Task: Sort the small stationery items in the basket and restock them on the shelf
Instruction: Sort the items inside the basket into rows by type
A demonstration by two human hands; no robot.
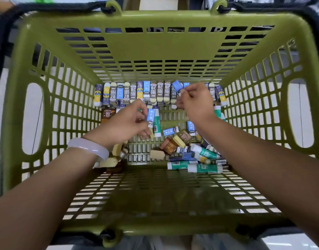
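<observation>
Left hand [126, 123], centre of frame: fingers and thumb pinch one blue-sleeved eraser [150, 115], long axis near upright, tilted slightly right. Right hand [196, 103], upper centre right: fingertips pinch a second blue eraser [177, 86], raised just above the sorted row.

Basket [20, 98], olive green, slotted walls, fills the frame; I look straight down into it.

Sorted row [137, 92], far wall, upper centre: erasers standing upright side by side, 2B grey sleeves, yellow-and-navy sleeves and blue sleeves mixed along it.

Loose pile [191, 152], lower right of the basket floor: green-and-white tubes lying flat with brown and cream erasers, no common direction. A few cream pieces [110, 161] lie beneath my left wrist.

Bangle [90, 147], pale, on the left wrist.

Judgement: my right hand is nearer the row, its eraser almost touching the tops there, so it likely seats first; the left-hand eraser lies below the row, toward centre, and must travel up-frame. Shelf not in view.
</observation>
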